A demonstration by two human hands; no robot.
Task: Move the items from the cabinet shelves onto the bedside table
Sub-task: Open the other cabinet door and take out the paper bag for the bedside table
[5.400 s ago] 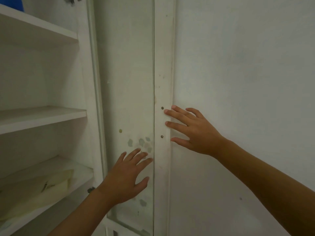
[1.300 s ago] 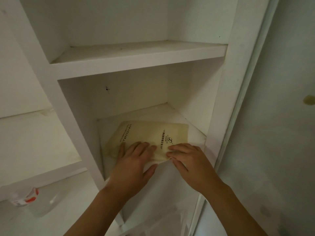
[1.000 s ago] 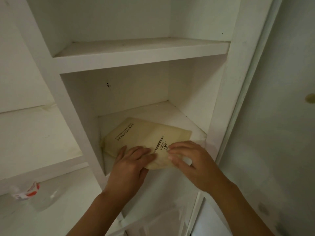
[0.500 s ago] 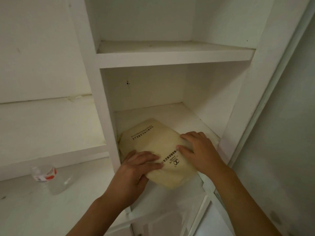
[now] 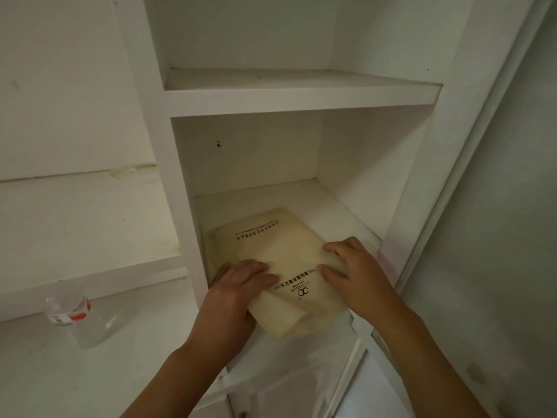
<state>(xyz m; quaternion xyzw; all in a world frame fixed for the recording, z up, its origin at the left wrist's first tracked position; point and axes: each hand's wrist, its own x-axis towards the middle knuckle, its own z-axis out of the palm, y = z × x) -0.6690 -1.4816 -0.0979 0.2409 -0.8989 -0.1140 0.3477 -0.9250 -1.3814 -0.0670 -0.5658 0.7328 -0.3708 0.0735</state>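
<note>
One cream packet (image 5: pixel 280 267) lies on the lower cabinet shelf (image 5: pixel 337 206), its near corner overhanging toward 6 o'clock, gripped by left hand (image 5: pixel 238 294) and right hand (image 5: pixel 358 279), fingers (image 5: pixel 259 271) curled on top; one bottle (image 5: pixel 72 315) sits at 9 o'clock.

packet (image 5: pixel 280 263): cream, black print | shelves (image 5: pixel 301 95): white | bottle label (image 5: pixel 70 312): red-white

We see cream matt packet (image 5: pixel 280 267) with dark print, smooth, soft-looking. White painted cabinet shelves (image 5: pixel 301 95): matt, scuffed. Clear glossy plastic bottle (image 5: pixel 75 318), red-white label. Frosted glass door panel (image 5: pixel 497 236), smudged.
</note>
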